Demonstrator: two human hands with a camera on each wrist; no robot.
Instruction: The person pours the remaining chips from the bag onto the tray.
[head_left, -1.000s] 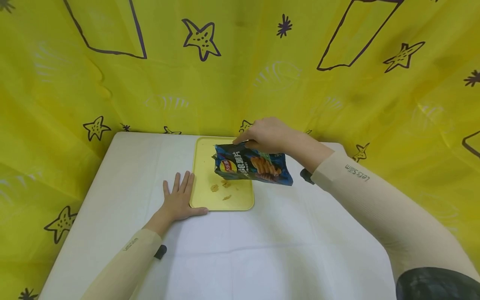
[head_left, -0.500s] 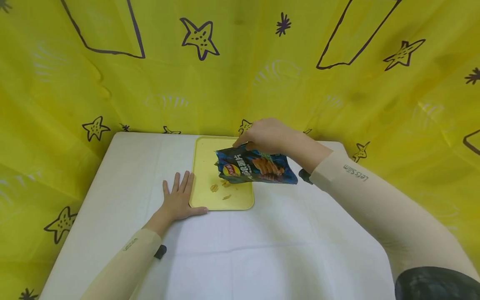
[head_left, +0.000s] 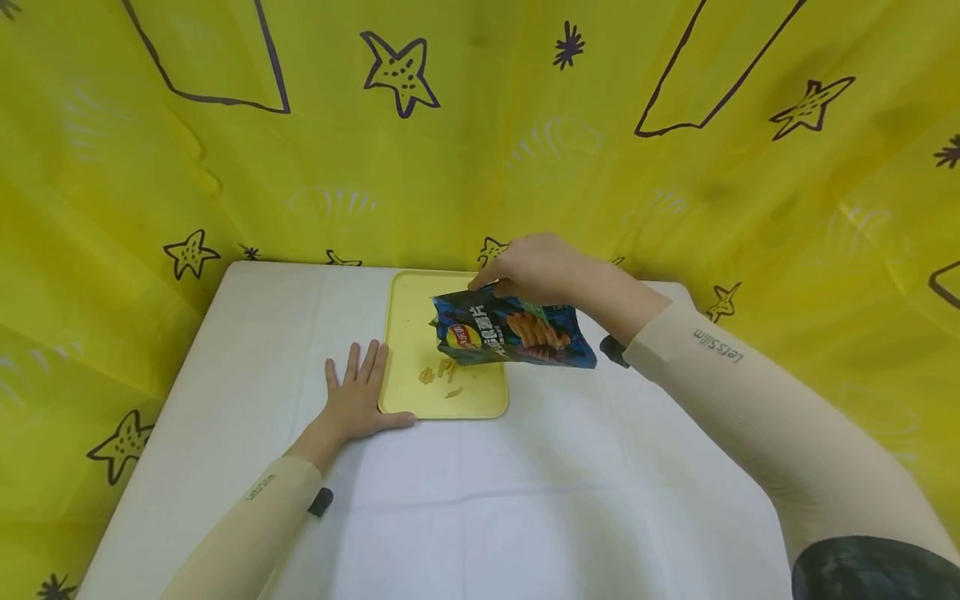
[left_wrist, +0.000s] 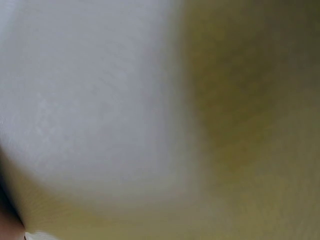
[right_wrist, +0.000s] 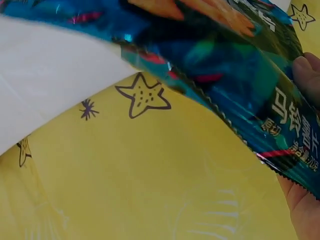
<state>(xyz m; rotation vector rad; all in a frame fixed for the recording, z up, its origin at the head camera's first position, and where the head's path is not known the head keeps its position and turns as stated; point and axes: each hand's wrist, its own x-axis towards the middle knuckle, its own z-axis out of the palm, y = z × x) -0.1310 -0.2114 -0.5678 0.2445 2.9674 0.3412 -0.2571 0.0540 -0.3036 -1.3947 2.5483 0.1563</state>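
Note:
My right hand (head_left: 536, 268) pinches a dark blue potato chip bag (head_left: 517, 333) by its upper edge. The bag lies tilted on its side in the air, its torn end facing left over a shallow yellow tray (head_left: 408, 312). Several wavy chips (head_left: 426, 375) lie on the tray below that end. Up close in the right wrist view, the bag's crimped edge shows, with my thumb (right_wrist: 306, 75) on its printed face. My left hand (head_left: 356, 402) rests spread on the table, fingers straight, at the tray's front left corner. The left wrist view is blurred by the sleeve.
The table (head_left: 465, 517) wears a white cloth and has rounded back corners. Behind it hangs a yellow curtain (head_left: 450, 167) with drawn starfish. Both forearms wear beige sleeves (head_left: 720, 400), the right one crossing over the table's right side.
The bag has shifted slightly right in my right hand, its torn end tipping a little. More chip shows on the tray just under it. My left hand has stayed still.

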